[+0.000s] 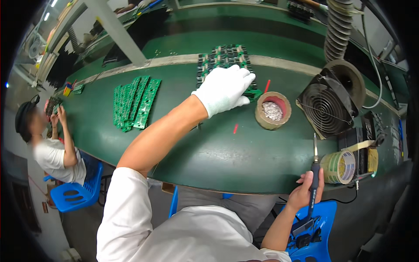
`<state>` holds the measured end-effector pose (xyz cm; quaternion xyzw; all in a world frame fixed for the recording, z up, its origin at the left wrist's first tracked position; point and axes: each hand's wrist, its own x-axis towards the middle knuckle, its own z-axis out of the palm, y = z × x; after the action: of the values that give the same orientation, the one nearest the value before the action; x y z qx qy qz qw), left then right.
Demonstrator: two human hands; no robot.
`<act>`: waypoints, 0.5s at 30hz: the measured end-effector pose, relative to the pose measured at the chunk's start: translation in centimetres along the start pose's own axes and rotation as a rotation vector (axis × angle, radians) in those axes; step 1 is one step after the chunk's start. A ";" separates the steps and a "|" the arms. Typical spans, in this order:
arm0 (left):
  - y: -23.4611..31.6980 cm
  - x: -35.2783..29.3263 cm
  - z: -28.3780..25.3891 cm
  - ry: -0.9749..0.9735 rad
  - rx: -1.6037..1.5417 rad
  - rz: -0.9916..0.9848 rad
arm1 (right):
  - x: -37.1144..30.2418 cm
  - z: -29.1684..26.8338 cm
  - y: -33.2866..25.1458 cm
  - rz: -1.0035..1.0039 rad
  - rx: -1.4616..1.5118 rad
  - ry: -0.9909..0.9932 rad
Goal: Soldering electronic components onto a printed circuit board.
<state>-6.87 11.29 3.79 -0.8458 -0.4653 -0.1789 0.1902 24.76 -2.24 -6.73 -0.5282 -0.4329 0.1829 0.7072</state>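
Observation:
My left hand (pixel 224 87), in a white glove, is over a group of green circuit boards with dark parts (pixel 230 53) at the back of the bench. Its fingers are stretched out to the right with the thumb apart. A green board edge (pixel 252 93) shows between thumb and fingers; whether they touch it is hidden. My bare right hand (pixel 303 192) grips a soldering iron (pixel 314 181) by its dark handle at the front edge, the metal tip upward. A brown tape roll (pixel 265 119) holding small silvery pieces stands right of the glove.
Several green boards (pixel 135 102) lie fanned out at left. A black fan (pixel 327 105) and ribbed duct (pixel 338 30) stand at right, beside a yellowish tape roll (pixel 334 168). Red bits (pixel 235 129) lie on the green bench (pixel 205 153). Another person (pixel 59 153) sits far left.

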 end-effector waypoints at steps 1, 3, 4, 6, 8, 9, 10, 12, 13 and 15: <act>0.0 0.5 0.4 -0.032 0.015 0.001 | -0.1 0.1 0.0 -0.011 -0.018 -0.006; 0.1 1.4 0.6 -0.100 0.050 -0.004 | 0.0 0.1 -0.1 -0.029 -0.050 -0.025; 0.3 1.8 -0.2 -0.240 0.076 -0.042 | 0.1 0.0 0.1 -0.036 -0.051 -0.012; 0.4 1.5 -1.4 -0.373 0.105 -0.072 | 0.1 -0.3 0.3 -0.055 -0.059 -0.038; -0.1 0.7 -2.0 -0.117 0.087 -0.102 | -0.1 -0.4 0.4 -0.072 -0.065 -0.069; -0.5 0.5 -2.8 0.068 0.141 -0.079 | -0.2 -0.4 0.4 -0.071 -0.064 -0.064; -1.0 0.1 -3.7 0.253 0.192 -0.056 | -0.4 -0.4 0.5 -0.069 -0.037 -0.065; -2.5 -2.3 -5.4 0.410 0.049 -0.070 | -0.7 -0.5 0.5 -0.065 0.017 -0.067; -2.5 -3.5 -6.2 0.454 -0.045 -0.082 | -0.8 -0.6 0.4 -0.064 0.039 -0.062; -1.1 -5.9 -7.8 0.435 -0.319 -0.194 | -1.1 -0.3 -1.0 0.009 0.062 -0.196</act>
<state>-11.77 3.84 7.89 -0.7583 -0.4583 -0.4443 0.1323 24.24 -3.57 -6.31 -0.4877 -0.4918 0.2500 0.6766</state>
